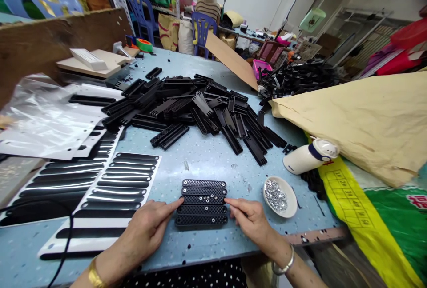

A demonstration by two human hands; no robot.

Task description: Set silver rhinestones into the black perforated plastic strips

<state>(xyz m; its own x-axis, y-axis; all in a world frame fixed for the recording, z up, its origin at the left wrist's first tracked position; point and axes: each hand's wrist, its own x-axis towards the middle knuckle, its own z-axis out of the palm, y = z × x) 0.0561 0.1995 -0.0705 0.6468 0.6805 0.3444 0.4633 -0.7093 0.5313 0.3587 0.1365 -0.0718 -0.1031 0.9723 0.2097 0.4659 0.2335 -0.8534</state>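
both hands point(150, 228) point(249, 218) touch five black grilles point(203, 202).

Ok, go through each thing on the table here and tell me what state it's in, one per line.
Left hand: fingers touching the left end of the row of grilles.
Right hand: fingers touching the row's right end.
Row of five black grilles: lying flat, side by side.
Pile of black parts: loose, jumbled.
Bowl: upright, holding small silvery pieces.
White bottle: lying on its side.
Sticker sheets: flat, partly peeled.

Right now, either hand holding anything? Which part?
Nothing lifted. Left hand and right hand touch opposite ends of the row of black grilles lying flat on the table.
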